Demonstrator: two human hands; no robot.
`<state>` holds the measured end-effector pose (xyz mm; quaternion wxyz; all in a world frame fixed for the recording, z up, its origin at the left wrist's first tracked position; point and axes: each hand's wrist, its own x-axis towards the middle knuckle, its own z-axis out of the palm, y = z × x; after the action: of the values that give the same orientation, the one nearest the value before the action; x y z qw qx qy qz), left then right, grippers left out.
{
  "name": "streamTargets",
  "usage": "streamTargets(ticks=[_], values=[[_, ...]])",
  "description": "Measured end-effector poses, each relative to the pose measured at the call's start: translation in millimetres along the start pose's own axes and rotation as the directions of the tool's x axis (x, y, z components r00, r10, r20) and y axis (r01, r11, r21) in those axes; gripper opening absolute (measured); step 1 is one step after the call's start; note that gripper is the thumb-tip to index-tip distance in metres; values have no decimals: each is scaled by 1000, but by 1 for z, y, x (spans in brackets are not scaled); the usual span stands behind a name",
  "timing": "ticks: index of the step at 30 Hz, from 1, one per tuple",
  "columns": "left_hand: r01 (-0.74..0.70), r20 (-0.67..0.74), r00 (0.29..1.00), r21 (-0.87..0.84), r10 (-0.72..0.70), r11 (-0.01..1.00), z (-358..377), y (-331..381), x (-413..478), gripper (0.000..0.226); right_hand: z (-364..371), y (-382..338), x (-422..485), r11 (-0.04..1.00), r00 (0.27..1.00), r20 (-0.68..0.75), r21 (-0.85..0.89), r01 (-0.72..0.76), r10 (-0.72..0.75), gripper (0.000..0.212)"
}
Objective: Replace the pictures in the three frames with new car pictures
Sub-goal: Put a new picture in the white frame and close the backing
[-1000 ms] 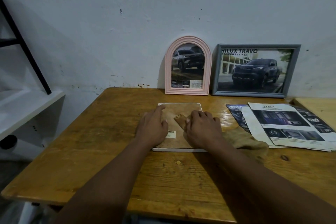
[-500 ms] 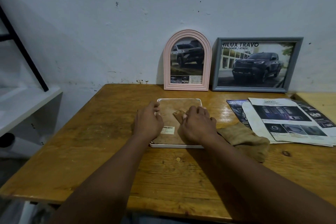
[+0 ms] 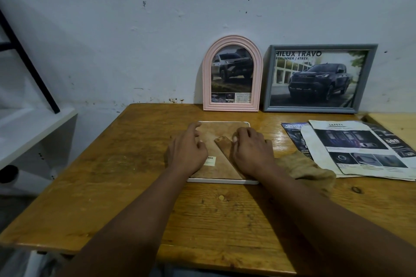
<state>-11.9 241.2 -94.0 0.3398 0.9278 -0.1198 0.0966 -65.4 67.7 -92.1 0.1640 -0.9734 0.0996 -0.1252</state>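
Left hand [image 3: 186,153]: palm down on the left half of the brown backing board [image 3: 213,130], index finger reaching toward its far-left corner, other fingers loosely bent. It grips nothing.
Right hand [image 3: 253,153]: palm down on the right half of the backing board, fingers curled, tips just beside the tip of the fold-out stand [image 3: 224,145]. Whether it pinches anything cannot be told.
White frame [image 3: 222,181]: face down at the middle of the desk [image 3: 112,175], long side toward the person, backing in place. A barcode sticker [image 3: 210,161] shows between the hands.
Pink arched frame [image 3: 231,107]: upright at the desk's back edge against the wall, holding a car picture.
Grey frame [image 3: 319,47]: upright just right of the pink one, holding a dark pickup picture headed "HILUX TRAVO".
Car leaflets [image 3: 360,148]: overlapping sheets lying flat near the right edge.
Brown cloth [image 3: 308,168]: crumpled between the white frame and the leaflets, partly under the right forearm.
White shelf [image 3: 33,132]: left of the desk.
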Motion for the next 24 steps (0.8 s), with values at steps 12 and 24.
streamTargets(ticks=[12,24], values=[[-76,116,992,313,41,947,2,16,5,54,-12,3,11,996,1000,3,-82,28,-28,37],[-167,174,980,479,94,862,6,19,2,52,0,-2,5,965,974,-223,-261,-16,-44,43]])
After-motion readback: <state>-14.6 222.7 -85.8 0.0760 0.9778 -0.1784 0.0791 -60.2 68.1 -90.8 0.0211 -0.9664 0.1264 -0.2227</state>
